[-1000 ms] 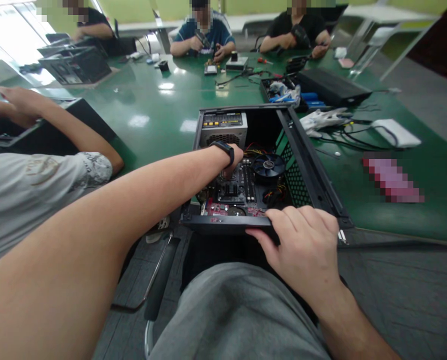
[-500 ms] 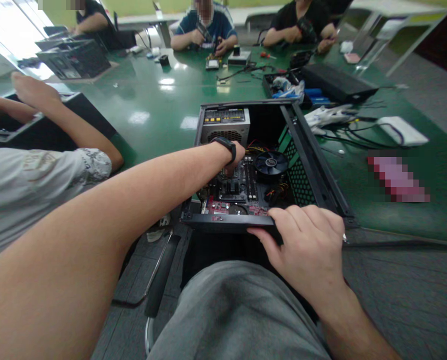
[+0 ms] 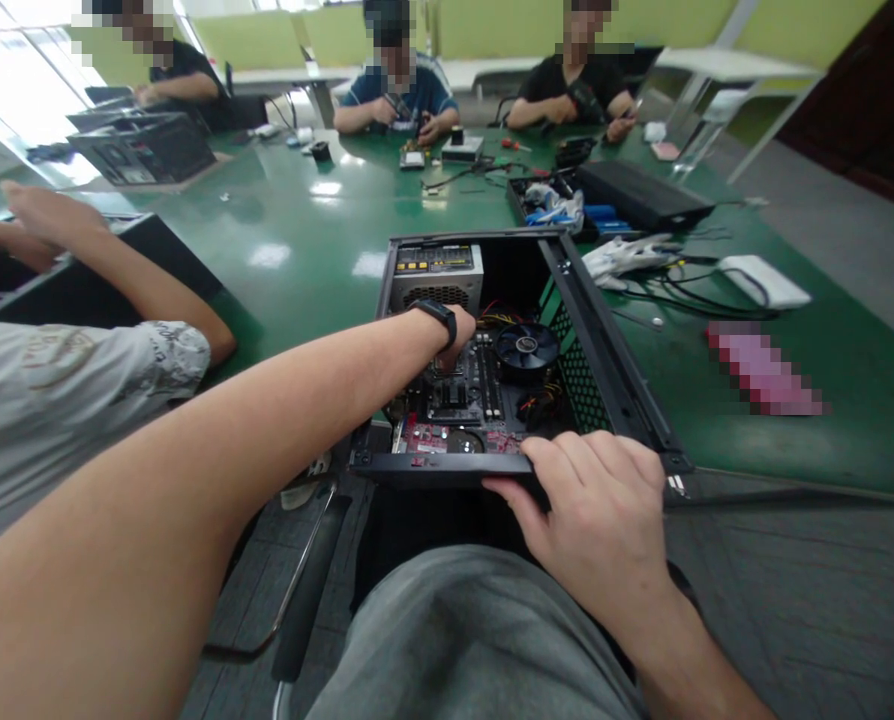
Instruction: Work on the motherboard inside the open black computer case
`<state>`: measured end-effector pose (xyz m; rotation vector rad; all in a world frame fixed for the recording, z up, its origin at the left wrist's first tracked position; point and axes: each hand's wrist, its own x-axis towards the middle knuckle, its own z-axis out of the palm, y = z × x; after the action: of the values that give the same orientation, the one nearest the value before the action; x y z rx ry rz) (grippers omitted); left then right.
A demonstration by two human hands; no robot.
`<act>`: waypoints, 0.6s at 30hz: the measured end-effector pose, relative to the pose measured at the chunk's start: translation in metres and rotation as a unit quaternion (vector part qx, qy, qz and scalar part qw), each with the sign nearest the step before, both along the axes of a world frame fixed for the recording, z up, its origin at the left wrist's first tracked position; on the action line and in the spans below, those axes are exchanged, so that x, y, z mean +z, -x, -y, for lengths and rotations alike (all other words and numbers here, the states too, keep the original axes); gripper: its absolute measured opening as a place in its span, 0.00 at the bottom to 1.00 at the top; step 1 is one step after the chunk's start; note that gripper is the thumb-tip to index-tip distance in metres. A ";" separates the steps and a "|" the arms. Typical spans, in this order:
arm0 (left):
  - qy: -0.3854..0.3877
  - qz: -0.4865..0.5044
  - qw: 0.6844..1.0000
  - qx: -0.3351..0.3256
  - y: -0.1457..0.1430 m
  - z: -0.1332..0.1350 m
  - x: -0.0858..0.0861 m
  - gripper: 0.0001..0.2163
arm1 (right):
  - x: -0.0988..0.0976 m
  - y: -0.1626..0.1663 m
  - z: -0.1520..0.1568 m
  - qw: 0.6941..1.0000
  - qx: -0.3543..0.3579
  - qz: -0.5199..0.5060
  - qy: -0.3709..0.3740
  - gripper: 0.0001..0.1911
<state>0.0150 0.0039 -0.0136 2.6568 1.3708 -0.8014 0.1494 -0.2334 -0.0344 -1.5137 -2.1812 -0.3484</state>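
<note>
An opened black computer case (image 3: pixel 627 380) lies in front of me, its near edge overhanging the table. My right hand (image 3: pixel 604 500) grips that near rim, thumb below and fingers over the top. Inside the case is my left hand (image 3: pixel 458 338), wearing a black wristband (image 3: pixel 438 318). It reaches down over the motherboard (image 3: pixel 454 400), just in front of the power supply (image 3: pixel 436 275); its fingers are mostly hidden, and I cannot tell what they touch. A round black fan (image 3: pixel 527 348) sits to the right of that hand, with memory slots (image 3: pixel 486 375) between them.
To the left, a co-worker's arm (image 3: pixel 132 265) reaches into another case (image 3: pixel 173 270). Across the green table (image 3: pixel 297 290) several people hold tools. Right of my case lie white gloves (image 3: pixel 631 258), cables, a white box (image 3: pixel 766 280) and a blurred pink item (image 3: pixel 766 370). A chair armrest (image 3: pixel 312 590) stands below left.
The view has tilted up slightly, so everything sits a little lower and further left. My left hand stays inside the case and my right hand keeps hold of its rim.
</note>
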 end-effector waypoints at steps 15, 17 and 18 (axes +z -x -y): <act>-0.020 -0.057 0.997 -0.037 0.000 -0.001 0.001 0.25 | 0.000 0.001 -0.001 1.000 -0.001 -0.001 -0.002 0.14; -0.020 -0.058 0.998 -0.032 -0.001 0.000 0.002 0.25 | 0.000 0.001 -0.001 1.000 -0.001 -0.001 -0.003 0.14; -0.018 -0.054 0.998 -0.028 -0.001 0.000 0.002 0.25 | 0.000 0.001 -0.001 1.000 -0.001 -0.002 -0.002 0.14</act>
<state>0.0157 0.0039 -0.0115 2.7287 1.3521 -0.9488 0.1480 -0.2321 -0.0344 -1.5129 -2.1747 -0.3499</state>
